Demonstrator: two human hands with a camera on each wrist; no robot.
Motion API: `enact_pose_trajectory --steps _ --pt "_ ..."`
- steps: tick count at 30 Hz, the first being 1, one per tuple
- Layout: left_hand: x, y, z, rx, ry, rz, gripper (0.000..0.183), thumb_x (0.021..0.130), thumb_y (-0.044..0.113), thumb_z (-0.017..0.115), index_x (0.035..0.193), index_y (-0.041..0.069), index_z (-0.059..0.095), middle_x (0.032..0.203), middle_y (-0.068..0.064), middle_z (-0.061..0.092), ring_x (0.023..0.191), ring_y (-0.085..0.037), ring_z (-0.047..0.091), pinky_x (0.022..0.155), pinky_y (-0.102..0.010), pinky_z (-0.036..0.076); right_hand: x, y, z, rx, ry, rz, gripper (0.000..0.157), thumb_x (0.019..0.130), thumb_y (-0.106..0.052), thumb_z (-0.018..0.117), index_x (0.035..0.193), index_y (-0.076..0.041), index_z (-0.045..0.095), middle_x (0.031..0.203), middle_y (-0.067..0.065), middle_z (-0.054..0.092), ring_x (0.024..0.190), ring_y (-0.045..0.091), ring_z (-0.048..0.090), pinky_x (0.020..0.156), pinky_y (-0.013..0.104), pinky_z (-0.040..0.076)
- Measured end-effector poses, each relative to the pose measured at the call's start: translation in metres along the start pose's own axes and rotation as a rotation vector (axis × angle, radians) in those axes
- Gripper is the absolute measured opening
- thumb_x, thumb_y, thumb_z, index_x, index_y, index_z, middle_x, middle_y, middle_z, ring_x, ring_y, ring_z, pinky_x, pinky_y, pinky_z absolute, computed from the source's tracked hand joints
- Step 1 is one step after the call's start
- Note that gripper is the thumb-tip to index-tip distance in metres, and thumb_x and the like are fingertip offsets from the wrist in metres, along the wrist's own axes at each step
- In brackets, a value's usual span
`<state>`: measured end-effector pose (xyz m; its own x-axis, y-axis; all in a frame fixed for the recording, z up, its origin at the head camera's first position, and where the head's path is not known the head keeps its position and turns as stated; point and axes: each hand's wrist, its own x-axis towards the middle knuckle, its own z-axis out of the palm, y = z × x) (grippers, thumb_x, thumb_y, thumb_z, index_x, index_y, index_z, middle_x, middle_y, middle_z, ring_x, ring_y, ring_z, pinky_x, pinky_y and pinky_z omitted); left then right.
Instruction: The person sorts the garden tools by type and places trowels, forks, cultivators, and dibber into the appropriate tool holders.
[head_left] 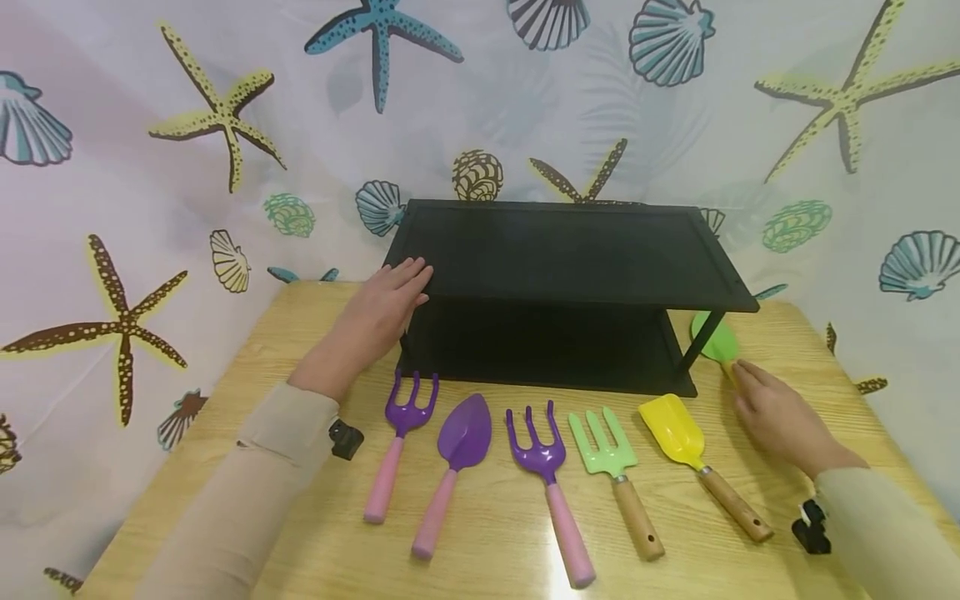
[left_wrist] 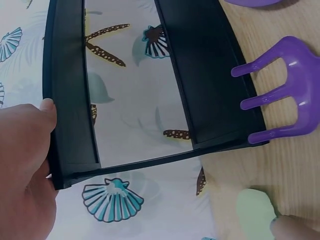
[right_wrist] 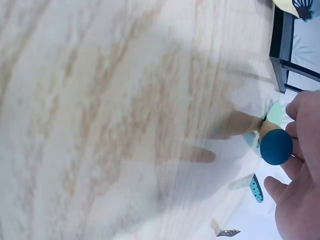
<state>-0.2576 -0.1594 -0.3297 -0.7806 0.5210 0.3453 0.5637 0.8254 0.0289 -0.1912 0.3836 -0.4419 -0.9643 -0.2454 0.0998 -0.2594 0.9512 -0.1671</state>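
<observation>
A black two-tier shelf [head_left: 570, 250] stands on the wooden table. My left hand [head_left: 386, 304] rests on its upper tier at the left front corner, fingers lying fairly straight across the top. In the left wrist view the thumb touches the front edge. To the right of the shelf, my right hand [head_left: 780, 412] holds a green garden trowel [head_left: 716, 335] by its handle; a shelf leg partly covers the trowel's rounded head. The blue round end of the handle [right_wrist: 276, 147] shows in the right wrist view, with fingers around the handle.
In front of the shelf lie two purple forks [head_left: 408, 415] [head_left: 540, 458], a purple trowel [head_left: 465, 432], a light green fork [head_left: 603, 454] and a yellow scoop [head_left: 678, 433]. A pale green piece [left_wrist: 254, 212], hidden in the head view, lies left of the shelf. Patterned cloth hangs behind.
</observation>
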Motion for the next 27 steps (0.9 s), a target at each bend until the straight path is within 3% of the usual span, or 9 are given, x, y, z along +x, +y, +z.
enact_pose_trajectory --steps 4,9,18,27 --pt "0.004 0.002 0.004 0.004 0.034 0.003 0.047 0.103 0.017 0.052 0.146 -0.001 0.046 0.151 -0.019 0.047 0.144 -0.033 0.041 0.121 -0.048 0.031 0.003 0.007 0.002 0.011 -0.007 -0.005 0.051 0.101 -0.007 0.048 0.145 0.015 0.035 0.146 0.041 0.035 0.128 0.060 0.039 0.102 0.071 0.038" --pt "0.007 0.004 0.004 0.008 0.022 -0.029 0.048 0.104 0.019 0.051 0.147 0.001 0.044 0.153 -0.017 0.045 0.145 -0.031 0.039 0.123 -0.047 0.029 0.007 0.011 0.007 0.013 -0.005 -0.027 0.051 0.101 -0.007 0.049 0.144 0.017 0.036 0.147 0.040 0.035 0.129 0.060 0.039 0.102 0.071 0.038" --pt "0.007 0.005 0.004 0.020 -0.004 -0.056 0.048 0.104 0.020 0.050 0.149 0.003 0.043 0.155 -0.015 0.044 0.147 -0.029 0.037 0.123 -0.046 0.028 0.009 0.013 0.017 0.024 0.041 -0.094 0.049 0.098 0.004 0.048 0.141 0.021 0.035 0.146 0.040 0.034 0.133 0.058 0.036 0.101 0.069 0.038" --pt "0.004 0.005 0.005 0.022 -0.002 -0.073 0.048 0.104 0.022 0.050 0.149 0.004 0.044 0.154 -0.015 0.044 0.146 -0.029 0.038 0.123 -0.045 0.028 0.011 0.009 0.021 0.058 0.119 -0.124 0.043 0.092 0.010 0.050 0.134 0.022 0.045 0.139 0.041 0.042 0.126 0.059 0.044 0.095 0.069 0.043"
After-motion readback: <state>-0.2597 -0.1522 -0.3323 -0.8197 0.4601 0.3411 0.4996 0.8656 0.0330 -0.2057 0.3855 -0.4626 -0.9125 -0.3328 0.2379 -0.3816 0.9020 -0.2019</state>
